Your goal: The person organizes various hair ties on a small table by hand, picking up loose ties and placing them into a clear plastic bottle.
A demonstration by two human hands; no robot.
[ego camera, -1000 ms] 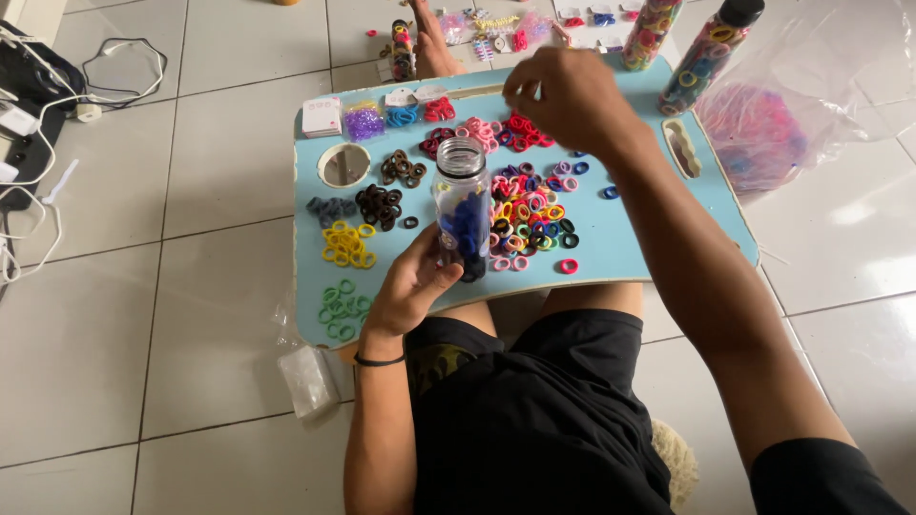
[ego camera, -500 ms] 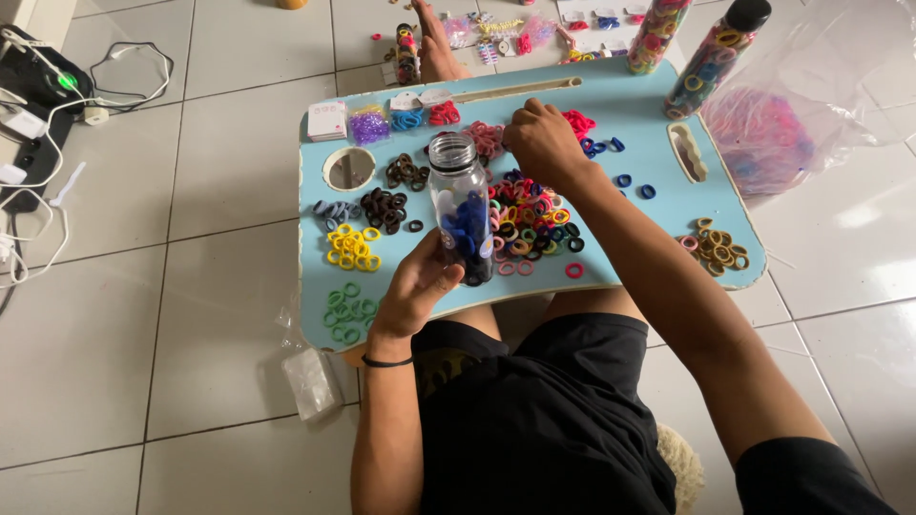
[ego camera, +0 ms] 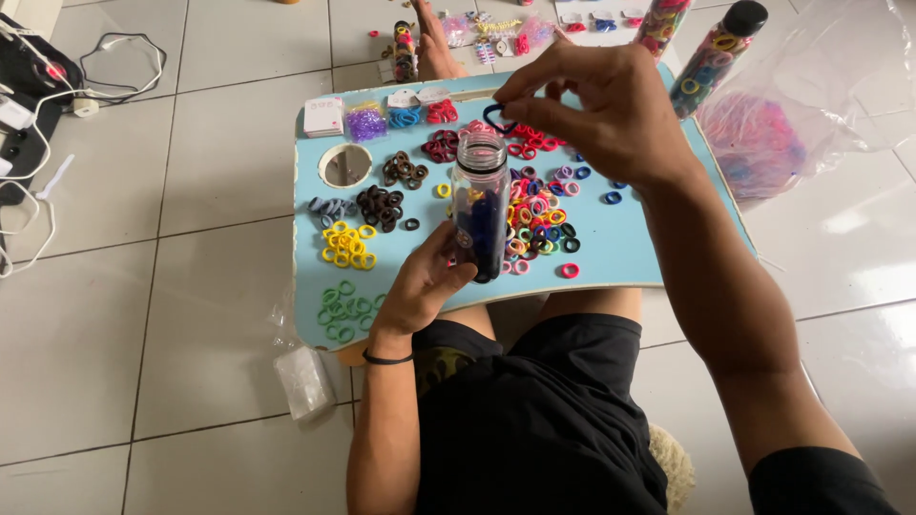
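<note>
While the left hand (ego camera: 420, 291) grips the clear bottle (ego camera: 480, 205) upright, the right hand (ego camera: 611, 110) pinches a dark blue hair band (ego camera: 498, 118) right over its open mouth.

small dark-blue elastic hair band (ego camera: 498, 118) – navy | clear plastic bottle (ego camera: 480, 205) – held blue bands | low lap table (ego camera: 630, 243) – light blue | heap of small hair bands (ego camera: 345, 243) – yellow | loose cluster of hair bands (ego camera: 343, 307) – green | shorts (ego camera: 534, 420) – black

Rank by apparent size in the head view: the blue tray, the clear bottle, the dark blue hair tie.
1. Blue tray
2. Clear bottle, in the left hand
3. Dark blue hair tie, pinched by the right hand
</note>
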